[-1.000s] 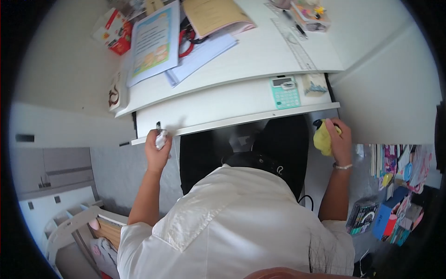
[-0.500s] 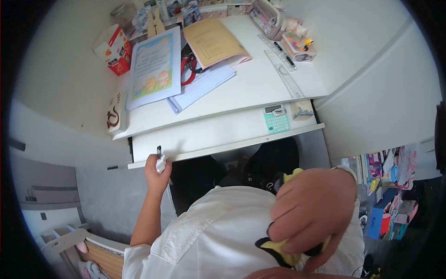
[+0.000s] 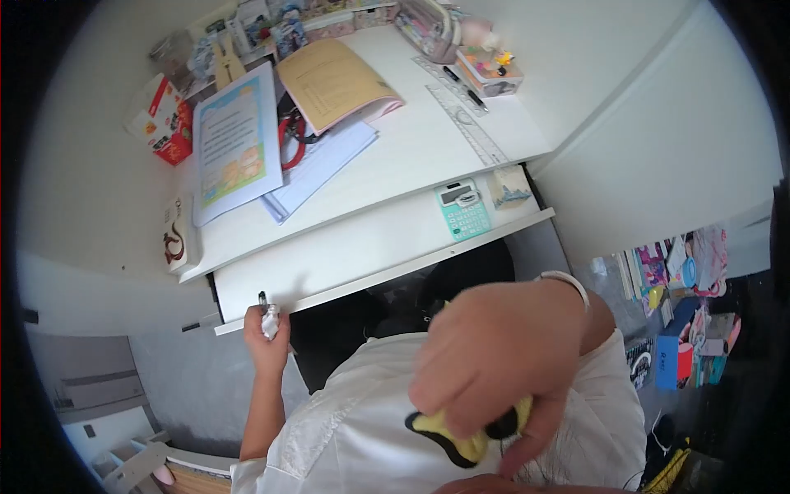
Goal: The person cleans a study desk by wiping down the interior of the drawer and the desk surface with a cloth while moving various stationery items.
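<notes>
My left hand [image 3: 267, 337] is closed at the left end of the open drawer's front edge [image 3: 387, 272], around a small white object [image 3: 270, 322] with a dark, pen-like tip sticking up; its exact kind is unclear. Close to the camera, my right hand [image 3: 498, 362] wears a white band at the wrist. Its fingers are closed on a yellow soft item with black edging [image 3: 467, 445], held in front of my white shirt. Most of that item is hidden under the hand. Inside the drawer, toward the right, lie a mint-green calculator [image 3: 465, 216] and a small picture block [image 3: 508, 188].
On the desk [image 3: 403, 140] are a printed sheet [image 3: 239, 136], a tan booklet [image 3: 337, 82], red-handled scissors [image 3: 288, 140], rulers [image 3: 465, 123], a pen [image 3: 466, 88] and a pencil case [image 3: 428, 31]. A red-and-white carton [image 3: 164, 123] stands left. Books [image 3: 634, 280] and a blue box [image 3: 676, 346] are at right.
The view has shifted, so the desk and drawer sit further left. My right hand has moved left and down over my shirt with the yellow-and-black item. My left hand stays at the drawer edge.
</notes>
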Demonstrator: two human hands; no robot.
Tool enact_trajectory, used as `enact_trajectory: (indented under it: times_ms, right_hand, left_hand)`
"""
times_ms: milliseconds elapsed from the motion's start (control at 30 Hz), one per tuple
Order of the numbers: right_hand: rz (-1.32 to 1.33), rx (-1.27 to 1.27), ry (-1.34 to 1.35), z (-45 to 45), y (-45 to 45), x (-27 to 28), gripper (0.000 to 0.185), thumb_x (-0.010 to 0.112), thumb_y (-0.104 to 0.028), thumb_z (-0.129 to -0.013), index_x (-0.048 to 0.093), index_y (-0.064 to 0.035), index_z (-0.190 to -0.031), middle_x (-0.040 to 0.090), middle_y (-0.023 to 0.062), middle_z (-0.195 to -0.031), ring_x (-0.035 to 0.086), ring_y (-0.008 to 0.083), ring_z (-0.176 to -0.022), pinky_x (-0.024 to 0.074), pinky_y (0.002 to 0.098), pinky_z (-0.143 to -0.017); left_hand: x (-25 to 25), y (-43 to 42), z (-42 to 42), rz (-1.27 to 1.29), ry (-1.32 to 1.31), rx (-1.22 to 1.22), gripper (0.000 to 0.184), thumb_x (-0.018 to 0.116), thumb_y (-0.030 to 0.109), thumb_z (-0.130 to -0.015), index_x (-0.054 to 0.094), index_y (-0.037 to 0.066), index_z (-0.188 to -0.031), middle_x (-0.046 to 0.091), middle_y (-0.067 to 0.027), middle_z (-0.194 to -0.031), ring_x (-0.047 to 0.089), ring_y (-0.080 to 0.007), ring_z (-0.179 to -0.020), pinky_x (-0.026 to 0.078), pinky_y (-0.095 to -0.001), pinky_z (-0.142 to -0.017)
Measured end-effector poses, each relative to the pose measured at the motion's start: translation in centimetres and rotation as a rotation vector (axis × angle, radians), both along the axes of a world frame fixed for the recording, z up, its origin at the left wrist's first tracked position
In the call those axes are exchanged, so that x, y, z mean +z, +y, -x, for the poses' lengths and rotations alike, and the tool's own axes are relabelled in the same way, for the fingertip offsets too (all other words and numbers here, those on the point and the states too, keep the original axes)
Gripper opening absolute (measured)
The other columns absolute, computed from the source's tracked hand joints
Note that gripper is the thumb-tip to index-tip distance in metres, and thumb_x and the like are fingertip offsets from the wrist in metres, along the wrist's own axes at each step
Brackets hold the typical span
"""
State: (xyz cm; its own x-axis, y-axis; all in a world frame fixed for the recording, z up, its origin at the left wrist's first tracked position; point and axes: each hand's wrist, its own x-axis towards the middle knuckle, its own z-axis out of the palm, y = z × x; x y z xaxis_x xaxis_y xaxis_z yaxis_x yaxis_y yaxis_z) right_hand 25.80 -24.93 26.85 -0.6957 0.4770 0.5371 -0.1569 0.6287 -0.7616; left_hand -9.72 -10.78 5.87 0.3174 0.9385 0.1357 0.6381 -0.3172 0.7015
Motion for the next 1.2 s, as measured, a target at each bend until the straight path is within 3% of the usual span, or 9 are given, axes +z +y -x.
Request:
enact_trajectory:
  times_ms: [133,267,433,567,667,767,1067,1167,1200]
  right_hand:
    - [0.052,-0.461,0.028,-4.1,1.8,-2.9,0.014,0.07,-0.021,-0.086,0.064,-0.0083,-0.086,0.062,0.0058,-0.081,0.062,0.0238,-0.074,0.048,0.0341,-0.062]
    - [0.781,-1.303,0.147,-8.9,5.9,-7.9,0.03,0.066,-0.033,-0.092,0.068,-0.0047,-0.103,0.069,0.0101,-0.096,0.065,0.0166,-0.083,0.053,0.0313,-0.076]
    - [0.531,-1.484,-0.051,-12.9,11.3,-17.5,0.044,0.065,-0.039,-0.092,0.065,-0.001,-0.114,0.064,0.0212,-0.109,0.061,0.0288,-0.102,0.047,0.04,-0.092]
    - [0.271,-1.674,-0.105,-14.6,8.8,-15.8,0.051,0.066,-0.037,-0.087,0.062,-0.002,-0.124,0.057,0.0222,-0.122,0.05,0.0385,-0.116,0.039,0.0452,-0.101]
    - [0.067,-1.686,-0.656,-15.9,4.2,-15.3,0.051,0.067,-0.026,-0.082,0.06,-0.0043,-0.127,0.057,0.0174,-0.122,0.049,0.0371,-0.114,0.0409,0.0441,-0.099]
    - [0.031,-1.6,-0.827,-14.6,1.6,-16.7,0.052,0.067,-0.013,-0.076,0.06,-0.0057,-0.127,0.057,0.0156,-0.119,0.049,0.0335,-0.114,0.0418,0.0441,-0.097]
    - [-0.217,-1.653,-0.738,-15.2,-0.3,-17.1,0.028,0.064,-0.006,-0.087,0.066,-0.0035,-0.114,0.065,0.0133,-0.101,0.06,0.0308,-0.087,0.05,0.0362,-0.08]
    - [-0.084,-1.914,-0.551,-16.9,-2.2,-17.7,0.021,0.06,-0.009,-0.094,0.066,-0.0035,-0.113,0.068,0.0115,-0.098,0.061,0.0227,-0.079,0.0497,0.0311,-0.074]
    - [0.151,-1.919,-0.186,-17.1,-3.3,-17.3,0.023,0.059,-0.01,-0.095,0.064,-0.0037,-0.117,0.068,0.0098,-0.101,0.06,0.0186,-0.078,0.0499,0.0297,-0.073]
  left_hand:
    - [-0.1,0.2,0.4,0.001,0.0,-0.005,0.02,0.071,0.007,-0.076,0.054,0.001,-0.084,0.054,-0.0099,-0.078,0.053,-0.0223,-0.07,0.044,-0.0337,-0.067]
    - [0.5,-0.1,0.0,0.037,-0.024,0.009,0.02,0.071,0.006,-0.076,0.054,0.001,-0.084,0.054,-0.0092,-0.077,0.052,-0.0205,-0.069,0.045,-0.0329,-0.066]
    - [0.3,0.0,0.0,0.033,-0.046,0.009,0.02,0.072,0.006,-0.075,0.054,0.001,-0.083,0.053,-0.0093,-0.078,0.052,-0.0206,-0.07,0.044,-0.0328,-0.066]
    - [0.1,0.1,0.1,0.036,-0.065,-0.015,0.02,0.072,0.005,-0.075,0.055,0.001,-0.084,0.053,-0.0095,-0.078,0.052,-0.0212,-0.07,0.044,-0.033,-0.066]
    - [-0.2,0.2,0.3,-0.004,-0.057,-0.041,0.018,0.071,0.004,-0.075,0.056,0.0,-0.084,0.053,-0.0098,-0.079,0.052,-0.0219,-0.071,0.043,-0.0334,-0.066]
    - [0.2,-0.1,0.3,-0.019,-0.027,-0.055,0.017,0.071,0.004,-0.076,0.057,0.0,-0.085,0.053,-0.0101,-0.079,0.053,-0.0226,-0.071,0.044,-0.0336,-0.066]
    - [0.2,-1.9,1.3,0.059,-0.09,-0.039,0.017,0.071,0.004,-0.076,0.058,0.0,-0.086,0.055,-0.0109,-0.08,0.054,-0.024,-0.071,0.044,-0.0344,-0.065]
    - [0.6,-2.2,1.3,0.014,-0.025,-0.049,0.019,0.071,0.004,-0.075,0.056,0.0,-0.085,0.055,-0.0129,-0.08,0.054,-0.0271,-0.07,0.044,-0.0352,-0.065]
    - [0.7,-2.2,1.3,-0.004,-0.014,-0.067,0.019,0.072,0.005,-0.075,0.056,0.0,-0.085,0.055,-0.0135,-0.08,0.054,-0.0281,-0.07,0.044,-0.0356,-0.065]
